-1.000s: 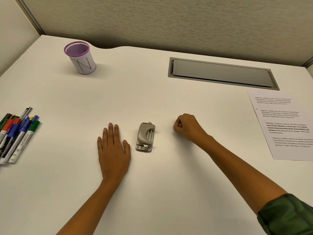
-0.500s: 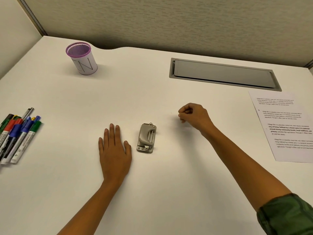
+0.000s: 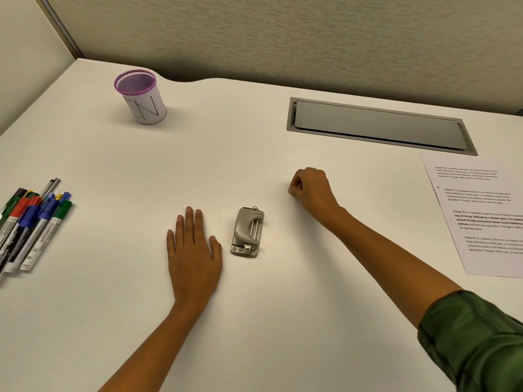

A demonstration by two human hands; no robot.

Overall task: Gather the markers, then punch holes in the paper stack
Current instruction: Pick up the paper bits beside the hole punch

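Several markers with red, blue, green and black caps lie in a bunch at the desk's left edge. A grey hole punch sits in the middle of the desk. My left hand lies flat, palm down, just left of the punch and holds nothing. My right hand is curled into a fist up and to the right of the punch, with nothing visible in it. The printed paper stack lies at the right edge, partly cut off.
A white mesh cup with a purple rim stands at the back left. A grey cable hatch is set into the white desk at the back right. Partition walls close the back and left.
My right fist has lifted and drifted up and to the right, away from the punch. The left hand and the objects have stayed in place.
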